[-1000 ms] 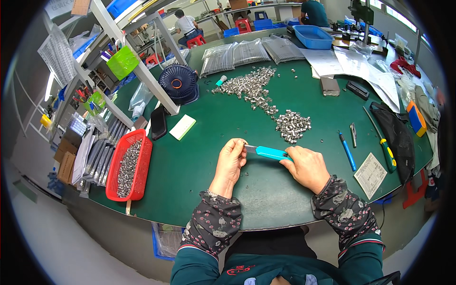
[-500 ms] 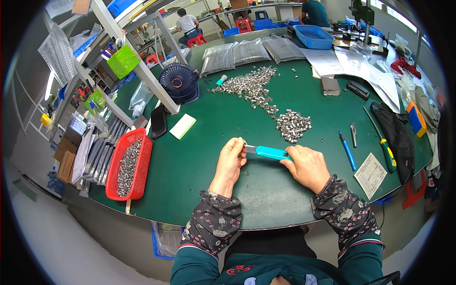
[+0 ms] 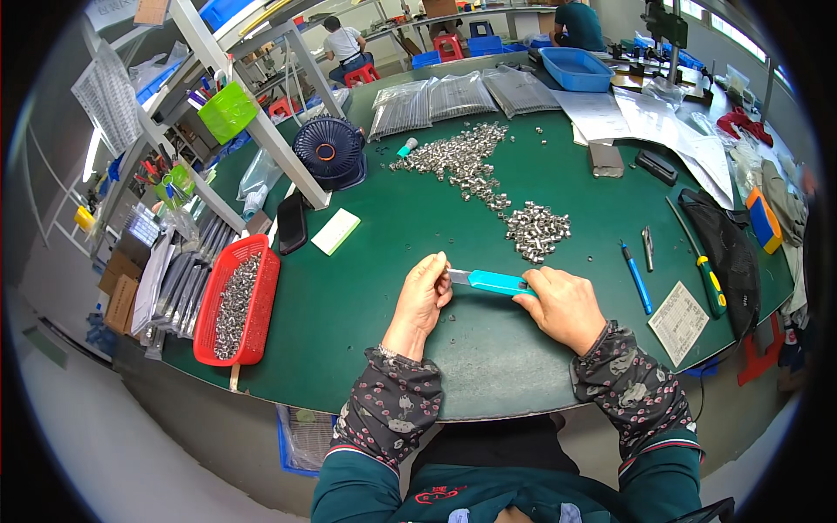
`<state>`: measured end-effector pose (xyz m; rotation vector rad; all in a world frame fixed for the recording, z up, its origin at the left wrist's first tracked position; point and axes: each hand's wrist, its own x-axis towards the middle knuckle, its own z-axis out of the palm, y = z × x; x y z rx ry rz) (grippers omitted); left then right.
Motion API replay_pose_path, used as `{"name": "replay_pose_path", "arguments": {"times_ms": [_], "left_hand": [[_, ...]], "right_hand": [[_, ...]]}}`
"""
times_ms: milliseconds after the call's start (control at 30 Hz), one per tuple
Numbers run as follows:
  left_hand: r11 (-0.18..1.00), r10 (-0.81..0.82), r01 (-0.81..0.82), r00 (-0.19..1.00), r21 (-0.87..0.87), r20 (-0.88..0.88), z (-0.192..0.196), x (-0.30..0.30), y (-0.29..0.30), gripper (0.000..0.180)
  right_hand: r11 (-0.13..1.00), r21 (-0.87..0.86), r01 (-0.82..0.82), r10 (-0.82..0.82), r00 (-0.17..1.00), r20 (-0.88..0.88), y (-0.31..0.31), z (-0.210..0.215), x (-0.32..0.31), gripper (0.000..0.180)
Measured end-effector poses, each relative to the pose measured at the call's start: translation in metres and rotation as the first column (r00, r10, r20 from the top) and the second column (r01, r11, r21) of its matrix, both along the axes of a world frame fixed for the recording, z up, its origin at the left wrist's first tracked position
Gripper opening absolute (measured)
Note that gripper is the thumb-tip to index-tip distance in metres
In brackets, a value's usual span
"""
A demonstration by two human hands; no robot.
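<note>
A teal utility knife (image 3: 499,282) points leftward over the near middle of the table, its handle wrapped by my right hand (image 3: 562,307). The blade (image 3: 459,276) sticks out and reaches the fingers of my left hand (image 3: 421,301). Those fingers are pinched together at the blade's tip; whatever sits between them is too small and hidden to name. Beyond the knife lies a small heap of short silvery metal rings (image 3: 538,232). A longer spread of similar metal pieces (image 3: 453,160) stretches away behind it.
At the left stands a red basket (image 3: 272,296) of small metal parts, near a black phone (image 3: 292,224), a notepad (image 3: 336,231) and a dark fan (image 3: 329,152). To the right lie a blue pen (image 3: 637,279), a screwdriver (image 3: 713,283) and a printed card (image 3: 679,323). Bagged rods (image 3: 460,96) line the back.
Both hands stay in nearly the same place. The left fingers have shifted very slightly at the blade's tip; the knife has barely moved.
</note>
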<state>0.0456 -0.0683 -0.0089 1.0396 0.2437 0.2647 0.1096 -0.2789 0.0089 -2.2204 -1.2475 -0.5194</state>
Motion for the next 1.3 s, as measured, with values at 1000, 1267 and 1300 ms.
{"name": "replay_pose_path", "arguments": {"times_ms": [1000,1267,1300], "left_hand": [[0.990,-0.140,0.135,0.980,-0.045,-0.140,0.009,-0.005,0.003,0.027],[0.961,-0.273,0.258,0.942,-0.100,-0.196,0.014,-0.010,0.009,0.024],[0.955,-0.292,0.274,0.934,-0.110,-0.206,0.014,-0.009,0.009,0.025]], "right_hand": [[0.996,0.008,-0.090,0.090,0.991,-0.103,-0.005,0.002,0.004,0.022],[0.996,0.009,-0.089,0.088,0.990,0.111,-0.008,0.008,0.008,0.023],[0.997,-0.003,-0.079,0.079,0.986,0.149,-0.009,0.010,0.009,0.024]]}}
